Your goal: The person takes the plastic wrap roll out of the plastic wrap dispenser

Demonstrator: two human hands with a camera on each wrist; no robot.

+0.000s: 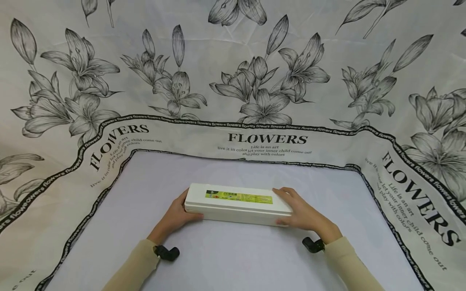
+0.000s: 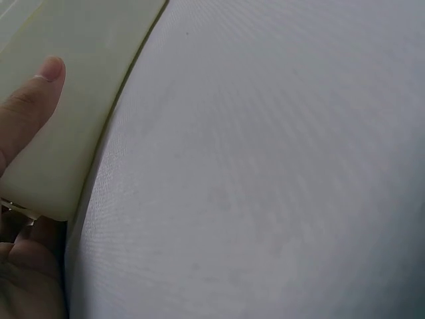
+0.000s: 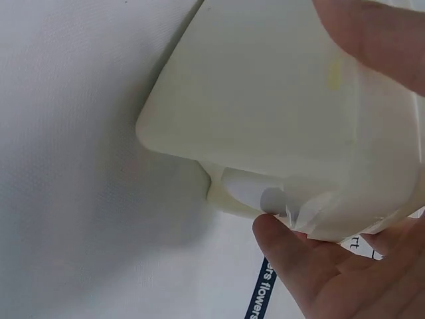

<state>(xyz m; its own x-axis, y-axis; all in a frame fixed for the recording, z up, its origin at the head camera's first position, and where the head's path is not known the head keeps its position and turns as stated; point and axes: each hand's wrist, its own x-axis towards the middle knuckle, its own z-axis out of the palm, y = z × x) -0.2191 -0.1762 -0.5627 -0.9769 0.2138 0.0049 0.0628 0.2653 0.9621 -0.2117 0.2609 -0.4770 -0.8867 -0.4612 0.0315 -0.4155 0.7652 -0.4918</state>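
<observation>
While our L hand [image 1: 178, 214] & R hand [image 1: 302, 210] pinch the box [image 1: 238, 216] at both ends, grasp's done; lid [image 1: 195, 193] on, opening prob. pending.

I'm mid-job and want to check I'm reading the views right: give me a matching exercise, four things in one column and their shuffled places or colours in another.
Things:
1. Left hand
2. Label
3. Right hand
4. Sleeves

Places or colours:
A. Beige
B. Gripping the right end of the white box
C. Gripping the left end of the white box
D. Mostly yellow-green, on top of the white box

Right pairs: 1-C, 2-D, 3-B, 4-A
</observation>
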